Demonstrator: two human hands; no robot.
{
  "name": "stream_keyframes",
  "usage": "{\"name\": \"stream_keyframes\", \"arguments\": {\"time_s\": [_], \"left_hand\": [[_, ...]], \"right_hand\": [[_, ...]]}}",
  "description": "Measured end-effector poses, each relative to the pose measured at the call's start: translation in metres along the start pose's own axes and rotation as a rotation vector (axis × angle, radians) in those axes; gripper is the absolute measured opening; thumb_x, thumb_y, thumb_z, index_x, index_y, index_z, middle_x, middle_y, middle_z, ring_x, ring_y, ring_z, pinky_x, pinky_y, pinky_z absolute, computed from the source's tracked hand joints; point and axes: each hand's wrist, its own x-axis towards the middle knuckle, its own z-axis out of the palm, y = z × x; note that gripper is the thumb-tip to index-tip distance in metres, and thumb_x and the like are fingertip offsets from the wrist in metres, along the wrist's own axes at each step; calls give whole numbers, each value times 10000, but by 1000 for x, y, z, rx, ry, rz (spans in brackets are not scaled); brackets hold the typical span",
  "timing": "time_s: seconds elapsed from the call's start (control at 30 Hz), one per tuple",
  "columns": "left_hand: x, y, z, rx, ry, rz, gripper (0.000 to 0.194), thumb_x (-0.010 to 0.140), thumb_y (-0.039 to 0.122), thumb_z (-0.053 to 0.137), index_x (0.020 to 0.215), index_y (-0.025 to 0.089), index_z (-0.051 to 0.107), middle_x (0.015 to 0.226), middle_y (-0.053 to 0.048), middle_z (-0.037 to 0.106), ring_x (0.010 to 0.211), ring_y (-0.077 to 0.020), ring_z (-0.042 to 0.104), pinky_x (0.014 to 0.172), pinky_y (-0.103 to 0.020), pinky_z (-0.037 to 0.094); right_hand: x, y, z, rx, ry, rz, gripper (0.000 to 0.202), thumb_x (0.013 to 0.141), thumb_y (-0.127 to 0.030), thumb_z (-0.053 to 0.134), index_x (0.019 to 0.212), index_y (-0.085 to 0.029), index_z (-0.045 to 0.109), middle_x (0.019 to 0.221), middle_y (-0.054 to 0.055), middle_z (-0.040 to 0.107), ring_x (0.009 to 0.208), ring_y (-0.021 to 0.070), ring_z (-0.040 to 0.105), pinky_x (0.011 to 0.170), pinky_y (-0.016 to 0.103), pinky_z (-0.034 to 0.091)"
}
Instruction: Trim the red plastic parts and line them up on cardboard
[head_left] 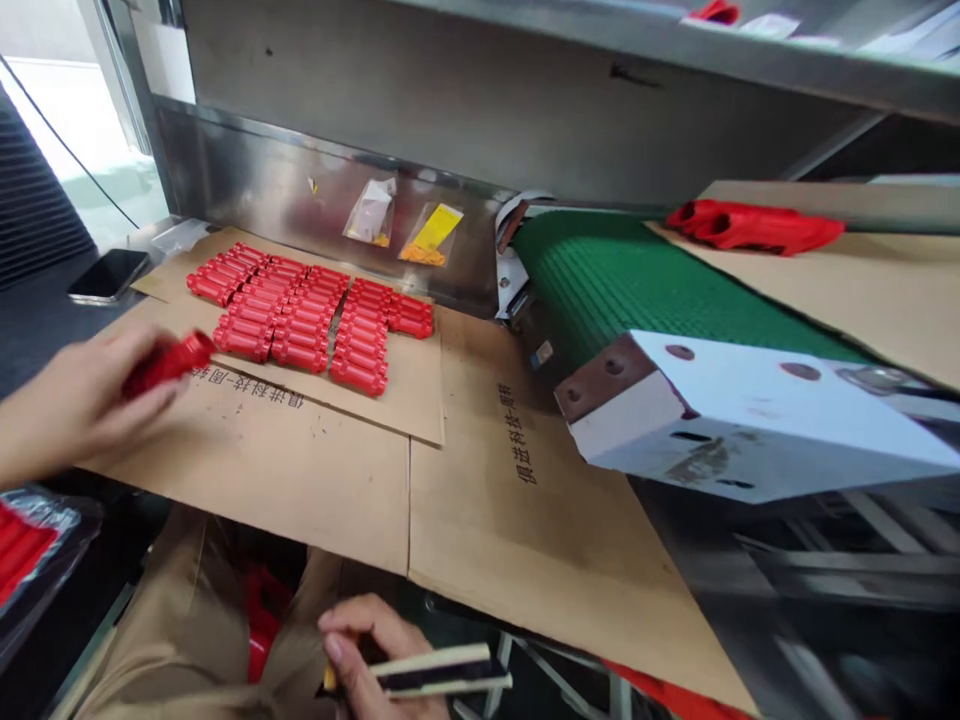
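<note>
On the left, my left hand [97, 395] is closed around a red tubular plastic part [176, 362], held just over the cardboard. Beyond it, rows of similar red plastic parts [281, 305] lie side by side on a cardboard sheet [420, 400]. Low in the view, in front of the table edge, my right hand [379, 640] grips a slim tool with a dark-and-cream striped handle [446, 668]. Something yellow shows by its fingertips; the tool's working end is hidden or too small to tell.
A green conveyor belt [600, 280] with a white end housing [757, 420] stands at right. More red parts [754, 228] lie on cardboard beside it. A phone [109, 276] rests at left. Two small bags [431, 235] hang on the metal back wall. A bag of red parts [26, 550] sits lower left.
</note>
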Motion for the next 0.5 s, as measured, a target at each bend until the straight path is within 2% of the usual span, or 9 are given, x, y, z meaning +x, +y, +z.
{"name": "stream_keyframes", "arguments": {"time_s": [0.03,0.1,0.17,0.23,0.3,0.33,0.43,0.5], "left_hand": [[-28,13,6,-262,-102,24,564,898,601,612,1226,171,774,1034,-104,786,927,-303,754,877,-392,609],[-80,41,23,-640,-275,-124,451,904,595,644,1143,275,852,1074,-108,831,971,-325,791,864,-381,642],[-120,64,43,-825,-410,-301,449,885,614,664,1157,316,861,1147,-116,829,1057,-359,787,929,-421,641],[-149,78,60,-907,-452,-430,505,850,641,690,1223,335,838,1237,-120,806,1174,-385,748,1007,-456,610],[-169,84,74,-974,-416,-507,511,819,633,737,1227,339,832,1246,-122,798,1209,-386,728,1008,-448,609],[-177,86,79,-1009,-380,-539,486,798,614,775,1187,330,839,1195,-125,807,1158,-375,747,960,-425,631],[-196,92,90,-1072,-216,-680,376,714,534,903,983,281,827,968,-95,801,898,-273,765,799,-307,645],[-203,98,93,-1106,-129,-769,367,696,514,933,906,249,791,840,-55,754,744,-180,687,688,-213,586]], "right_hand": [[2,-7,2,65,-9,59,270,974,-488,689,983,-235,784,727,26,709,563,145,644,521,232,508],[8,-22,8,214,-75,183,361,949,-554,712,1087,-224,754,687,-10,645,475,109,559,432,207,447],[11,-31,15,321,-152,273,423,930,-608,714,1056,-205,723,658,-41,590,433,78,496,396,184,403],[8,-33,22,335,-178,318,463,936,-652,683,926,-189,684,627,-53,557,421,63,479,384,165,376],[-2,-29,27,332,-171,357,505,934,-691,660,872,-190,637,580,-66,538,405,59,478,375,150,357],[-8,-27,29,347,-159,376,511,919,-703,674,888,-195,622,565,-75,537,399,57,479,375,142,359],[-26,-21,36,429,-117,406,532,853,-710,752,930,-211,584,596,-82,584,394,44,478,378,133,395],[-35,-18,39,474,-86,407,549,848,-730,746,894,-217,554,593,-78,600,379,43,480,364,131,392]]}}
